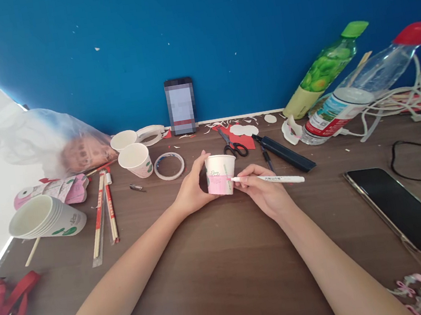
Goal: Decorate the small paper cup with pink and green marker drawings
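Note:
A white paper cup (218,176) with green print stands upright near the middle of the table, its lower part coloured pink. My left hand (194,189) is wrapped round the cup's left side, thumb low and fingers behind it. In my right hand (262,192) is a white marker pen (283,178), gripped between thumb and fingers. Its pink tip meets the cup's right side, at the upper edge of the pink area. Just behind the cup lie black-handled scissors (235,148) and a red paper scrap (245,138).
Left: stacked paper cups (46,218), wrapped chopsticks (100,217), a tape roll (169,166) and a plastic bag (72,142). A phone (181,106) leans on the blue wall. Right: bottles (339,110), a dark blue case (287,153), cables and a large phone (406,209).

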Tool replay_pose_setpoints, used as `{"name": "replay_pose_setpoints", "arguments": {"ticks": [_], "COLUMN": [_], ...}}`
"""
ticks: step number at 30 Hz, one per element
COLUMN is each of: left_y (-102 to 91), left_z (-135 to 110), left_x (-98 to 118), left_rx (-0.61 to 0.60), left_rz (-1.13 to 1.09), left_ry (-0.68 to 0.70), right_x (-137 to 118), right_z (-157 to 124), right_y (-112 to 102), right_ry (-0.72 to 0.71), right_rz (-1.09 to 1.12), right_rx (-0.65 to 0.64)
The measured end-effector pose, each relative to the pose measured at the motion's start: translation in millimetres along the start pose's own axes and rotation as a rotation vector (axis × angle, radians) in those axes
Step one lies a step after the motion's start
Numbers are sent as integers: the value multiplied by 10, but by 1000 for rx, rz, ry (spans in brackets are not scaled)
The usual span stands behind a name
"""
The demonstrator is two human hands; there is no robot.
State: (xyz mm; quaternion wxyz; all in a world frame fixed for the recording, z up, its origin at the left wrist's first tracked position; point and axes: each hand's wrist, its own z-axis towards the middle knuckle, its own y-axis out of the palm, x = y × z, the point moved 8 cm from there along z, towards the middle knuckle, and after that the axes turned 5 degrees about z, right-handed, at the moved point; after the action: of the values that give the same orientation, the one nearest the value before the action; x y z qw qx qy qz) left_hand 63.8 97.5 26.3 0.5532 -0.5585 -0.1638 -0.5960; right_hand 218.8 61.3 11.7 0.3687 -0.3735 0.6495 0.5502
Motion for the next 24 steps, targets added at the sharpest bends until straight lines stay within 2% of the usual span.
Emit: {"name": "replay_pose_setpoints", "arguments": {"ticks": [24], "left_y": [-8], "left_z": [4], "left_x": [-19], "left_rx": [-5], "left_rz": [2], "left_ry": [-43], "right_x": [-3], "right_z": [-12], "right_y": [13], "right_ry": [8], "right_rz": [-81], "right_rx": [-25]}}
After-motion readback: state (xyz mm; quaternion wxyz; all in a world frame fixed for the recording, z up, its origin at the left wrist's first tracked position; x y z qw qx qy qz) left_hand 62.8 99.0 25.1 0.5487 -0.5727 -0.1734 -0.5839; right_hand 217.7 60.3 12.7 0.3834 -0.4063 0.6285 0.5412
